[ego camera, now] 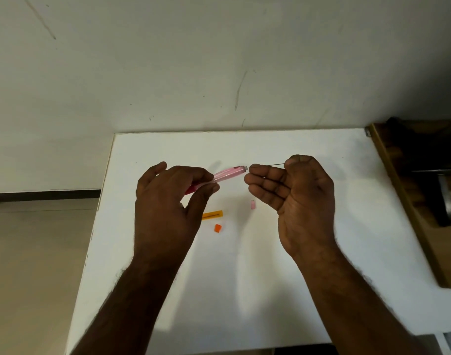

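My left hand (168, 201) holds a pink translucent mechanical pencil (228, 173) above the white table (244, 290), its open end pointing right. Between the thumb and fingertips of my right hand (296, 196) is pinched a thin dark lead (269, 165); the lead's left tip sits right at the pencil's end. On the table below lie an orange lead case (212, 215), a small orange cap (217, 228) and a small pink cap (253, 204).
The table stands against a scuffed white wall (219, 60). A brown wooden piece of furniture (408, 201) borders the table's right edge. To the left of the table is a beige floor (34, 265).
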`<state>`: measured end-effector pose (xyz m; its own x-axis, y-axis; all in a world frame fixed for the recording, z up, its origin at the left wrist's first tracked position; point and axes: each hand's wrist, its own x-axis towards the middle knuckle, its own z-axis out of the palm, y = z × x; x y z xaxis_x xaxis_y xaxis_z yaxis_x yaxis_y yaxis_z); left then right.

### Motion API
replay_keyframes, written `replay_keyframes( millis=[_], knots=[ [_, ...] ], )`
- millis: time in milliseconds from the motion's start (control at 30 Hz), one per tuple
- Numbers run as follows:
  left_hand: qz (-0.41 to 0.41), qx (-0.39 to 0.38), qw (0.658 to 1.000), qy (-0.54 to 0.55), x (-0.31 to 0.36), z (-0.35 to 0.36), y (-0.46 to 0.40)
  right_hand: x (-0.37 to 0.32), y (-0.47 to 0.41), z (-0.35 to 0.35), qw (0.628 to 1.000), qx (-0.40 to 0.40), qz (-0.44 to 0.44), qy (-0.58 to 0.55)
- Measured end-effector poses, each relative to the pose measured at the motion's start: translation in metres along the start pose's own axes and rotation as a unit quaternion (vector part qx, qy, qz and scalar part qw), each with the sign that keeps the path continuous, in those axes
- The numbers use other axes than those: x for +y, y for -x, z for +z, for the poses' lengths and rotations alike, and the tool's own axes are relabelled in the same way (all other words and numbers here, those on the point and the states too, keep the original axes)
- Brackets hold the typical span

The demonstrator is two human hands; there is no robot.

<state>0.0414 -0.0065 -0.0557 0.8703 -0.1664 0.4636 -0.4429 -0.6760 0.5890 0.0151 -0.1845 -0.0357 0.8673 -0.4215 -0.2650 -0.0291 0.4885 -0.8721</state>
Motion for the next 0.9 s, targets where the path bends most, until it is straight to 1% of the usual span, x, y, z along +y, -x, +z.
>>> replay_keyframes(
  millis=[333,667,767,900],
  knots=[
    [0.000,0.000,1.000,0.001,-0.0017,0.0027,0.0006,-0.0004,-0.0017,-0.0033,1.000,-0.004,-0.010,0.006],
    [0.003,-0.003,1.000,0.006,-0.0024,0.0016,0.0005,0.0005,-0.0004,-0.0012,1.000,-0.013,-0.001,0.015],
    [0.000,-0.006,1.000,0.009,-0.0020,0.0017,0.0006,0.0022,-0.0007,-0.0022,0.999,-0.020,-0.016,0.040],
    [0.001,-0.009,1.000,0.008,-0.0003,0.0021,0.0003,0.0060,-0.0019,-0.0057,0.992,-0.043,-0.057,0.108]
  ],
)
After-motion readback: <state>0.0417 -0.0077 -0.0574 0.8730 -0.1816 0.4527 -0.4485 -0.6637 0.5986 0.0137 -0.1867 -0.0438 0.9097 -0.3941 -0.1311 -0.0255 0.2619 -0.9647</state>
